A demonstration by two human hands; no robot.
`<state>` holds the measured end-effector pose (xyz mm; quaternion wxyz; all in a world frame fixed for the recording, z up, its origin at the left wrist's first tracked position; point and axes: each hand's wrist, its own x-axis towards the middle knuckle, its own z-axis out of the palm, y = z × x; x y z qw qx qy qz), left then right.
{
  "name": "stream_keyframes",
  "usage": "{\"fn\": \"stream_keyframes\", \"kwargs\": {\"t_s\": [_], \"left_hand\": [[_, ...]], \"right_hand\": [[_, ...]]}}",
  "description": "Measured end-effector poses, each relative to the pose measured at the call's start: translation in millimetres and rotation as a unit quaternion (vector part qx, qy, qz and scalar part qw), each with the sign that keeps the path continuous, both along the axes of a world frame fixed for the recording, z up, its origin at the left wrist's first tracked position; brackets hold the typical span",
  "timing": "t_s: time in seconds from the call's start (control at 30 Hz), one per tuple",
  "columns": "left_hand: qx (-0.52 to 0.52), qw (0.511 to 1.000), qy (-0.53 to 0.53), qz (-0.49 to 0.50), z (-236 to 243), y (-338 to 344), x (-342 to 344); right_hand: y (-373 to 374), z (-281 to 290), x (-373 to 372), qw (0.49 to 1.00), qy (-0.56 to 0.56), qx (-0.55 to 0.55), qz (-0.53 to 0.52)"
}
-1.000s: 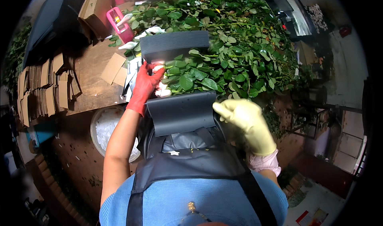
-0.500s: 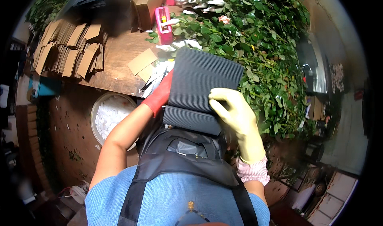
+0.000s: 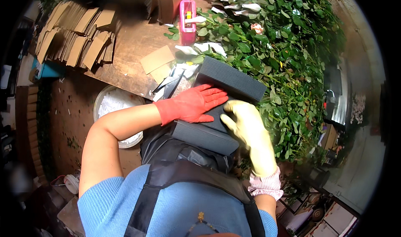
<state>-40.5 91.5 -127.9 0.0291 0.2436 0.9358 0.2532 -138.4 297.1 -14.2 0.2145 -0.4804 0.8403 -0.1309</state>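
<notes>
Flattened brown cardboard sleeves [image 3: 75, 36] lay fanned in overlapping stacks at the counter's [image 3: 129, 49] far left end. Taller brown cardboard packs [image 3: 169, 1] stood at its back edge. Two loose tan cardboard pieces [image 3: 158, 62] lay flat nearer the front. No labels, signs or screens could be made out.

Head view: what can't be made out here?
- What the dark ribbed sheet wraps: covered by the sheet, left hand and right hand.
- Flower stems: buried in leaves.
- White bucket contents: partly behind the forearm.
- Pink tool: too small.
</notes>
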Motion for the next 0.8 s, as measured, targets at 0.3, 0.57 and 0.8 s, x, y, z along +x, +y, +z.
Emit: {"fn": "stream_keyframes", "kwargs": {"t_s": [0.3, 0.57, 0.8], "left_hand": [[0.027, 0.999, 0.047, -0.006, -22, 1, -3], [0.273, 0.960, -0.014, 0.050, -54, 7, 0], [0.479, 0.865, -0.125, 0.078, -80, 26, -3]], "right_hand": [[-76, -24, 14, 0.947, -0.037, 0.276, 0.161], [-274, -88, 15, 0.986, 0.111, 0.033, 0.119], [-332, -165, 15, 0.964, 0.177, 0.153, 0.131]]}}
